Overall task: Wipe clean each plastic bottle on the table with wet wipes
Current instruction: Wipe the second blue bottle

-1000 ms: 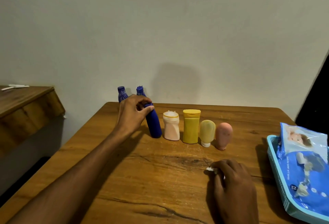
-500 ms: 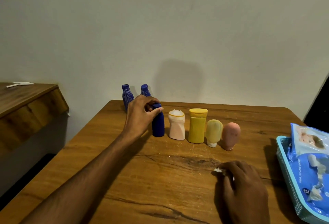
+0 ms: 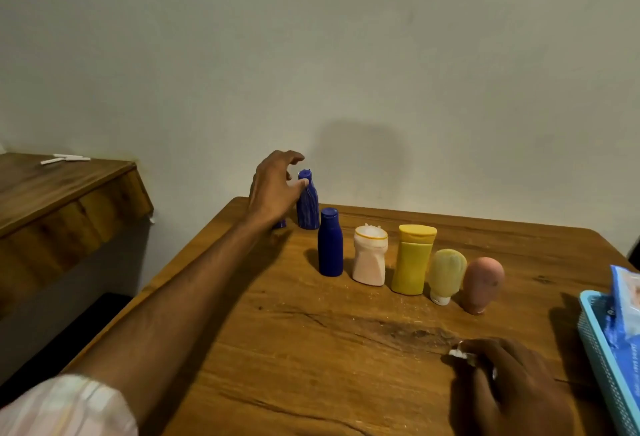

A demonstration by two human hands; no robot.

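The upright ribbed blue bottle (image 3: pixel 307 205) stood at three o'clock, touching the half-open, empty left hand (image 3: pixel 275 190); the farther right hand (image 3: pixel 498 380) clutched a wet wipe (image 3: pixel 459 354).

Wooden table (image 3: pixel 311 359), grain cracked mid-surface. Standing on it in a row: blue bottle (image 3: pixel 330 242), pale pink bottle (image 3: pixel 370 255), yellow bottle (image 3: pixel 412 259), yellow tube (image 3: pixel 446 274), pink tube (image 3: pixel 482 284). Behind: ribbed blue bottle (image 3: pixel 308 205). Right edge: turquoise basket (image 3: pixel 604 363).

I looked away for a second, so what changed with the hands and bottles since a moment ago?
The left hand let go of the plain blue bottle, now upright in the row, and reached back to a ribbed blue bottle, fingers around its neck. The right hand stayed on the table, holding the wipe. The other bottles stayed put.
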